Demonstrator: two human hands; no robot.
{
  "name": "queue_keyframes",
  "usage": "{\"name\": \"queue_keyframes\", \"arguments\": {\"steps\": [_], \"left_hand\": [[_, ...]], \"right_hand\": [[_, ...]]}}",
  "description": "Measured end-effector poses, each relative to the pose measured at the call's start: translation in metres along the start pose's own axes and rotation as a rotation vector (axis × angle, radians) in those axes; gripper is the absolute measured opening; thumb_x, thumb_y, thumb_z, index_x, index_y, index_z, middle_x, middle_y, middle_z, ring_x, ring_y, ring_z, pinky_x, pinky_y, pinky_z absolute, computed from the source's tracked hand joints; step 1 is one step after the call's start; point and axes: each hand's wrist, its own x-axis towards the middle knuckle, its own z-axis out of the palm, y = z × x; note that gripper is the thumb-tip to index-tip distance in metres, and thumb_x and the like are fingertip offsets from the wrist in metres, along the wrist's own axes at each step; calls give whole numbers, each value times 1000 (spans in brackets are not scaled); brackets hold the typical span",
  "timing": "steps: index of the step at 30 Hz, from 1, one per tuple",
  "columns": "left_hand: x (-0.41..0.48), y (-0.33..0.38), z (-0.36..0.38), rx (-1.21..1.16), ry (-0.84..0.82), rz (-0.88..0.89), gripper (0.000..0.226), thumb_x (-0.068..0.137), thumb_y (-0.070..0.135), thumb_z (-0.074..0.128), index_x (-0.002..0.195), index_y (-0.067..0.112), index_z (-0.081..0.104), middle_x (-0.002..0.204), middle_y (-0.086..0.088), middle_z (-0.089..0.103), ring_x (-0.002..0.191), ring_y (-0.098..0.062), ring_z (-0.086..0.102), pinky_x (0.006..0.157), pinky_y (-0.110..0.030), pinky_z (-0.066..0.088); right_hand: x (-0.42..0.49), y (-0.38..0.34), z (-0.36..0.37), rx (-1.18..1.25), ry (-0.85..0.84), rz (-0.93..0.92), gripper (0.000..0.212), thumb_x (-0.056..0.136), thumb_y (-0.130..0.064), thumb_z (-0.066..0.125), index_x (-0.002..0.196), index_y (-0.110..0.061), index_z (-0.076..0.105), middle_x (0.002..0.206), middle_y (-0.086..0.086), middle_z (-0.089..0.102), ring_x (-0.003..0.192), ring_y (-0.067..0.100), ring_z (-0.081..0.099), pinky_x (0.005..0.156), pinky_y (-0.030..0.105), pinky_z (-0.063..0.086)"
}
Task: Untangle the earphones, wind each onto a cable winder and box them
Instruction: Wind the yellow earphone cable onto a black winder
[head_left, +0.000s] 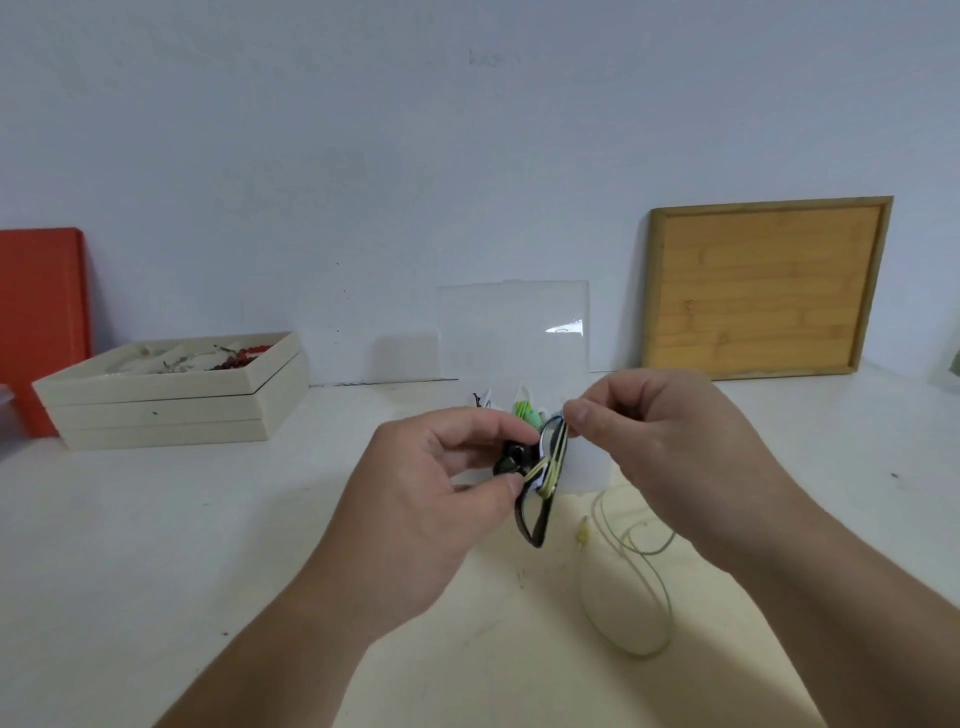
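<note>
Leaning wooden tray (769, 288), white table (156, 519), clear box (514, 322)

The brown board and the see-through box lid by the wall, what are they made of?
The brown board looks like bamboo or wood: matt, with strips of grain and a paler frame. The see-through box lid is probably clear plastic: glossy, with a bright glare, and the wall shows through it.
</note>
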Motion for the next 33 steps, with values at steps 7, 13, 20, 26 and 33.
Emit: {"name": "queue_keyframes", "arguments": {"steps": [7, 13, 20, 26, 33], "left_hand": [[-2, 5, -4, -197, -103, -89, 28, 78, -19, 67, 87, 7, 76, 87, -10, 76, 78, -16, 70, 72, -21, 55], [-3, 5, -4, -98, -120, -95, 31, 80, -17, 67, 92, 10, 77, 85, -9, 77, 80, -15, 71, 77, -20, 53], [2, 3, -1, -303, 63, 1, 30, 67, -3, 68, 86, 16, 79, 88, -8, 76, 83, -14, 71, 73, -17, 53], [4, -4, 4, -483, 233, -128, 22, 85, -11, 59, 98, 2, 69, 93, -21, 71, 76, -24, 68, 68, -31, 57], [6, -8, 5, -423, 359, -119, 23, 87, -14, 58, 97, 4, 69, 87, -14, 73, 79, -23, 71, 70, -33, 59]], "right_hand": [[2, 3, 3, 151, -15, 138, 33, 91, -26, 65, 61, -14, 60, 50, 1, 35, 58, 25, 28, 59, 39, 29], [4, 8, 3, 31, 3, 106, 36, 91, -31, 66, 61, -13, 61, 50, 2, 37, 54, 21, 31, 49, 30, 29], [-2, 13, 21, 195, -361, 268, 40, 102, -25, 49, 68, -15, 67, 55, -1, 35, 48, 15, 29, 49, 29, 27], [-10, 8, 33, 228, -419, 252, 41, 105, -25, 41, 73, -12, 64, 56, -1, 46, 50, 15, 39, 49, 27, 33], [-14, 2, 31, 71, -554, 154, 27, 101, -22, 52, 84, -11, 70, 57, -3, 47, 51, 12, 39, 49, 22, 32]]}}
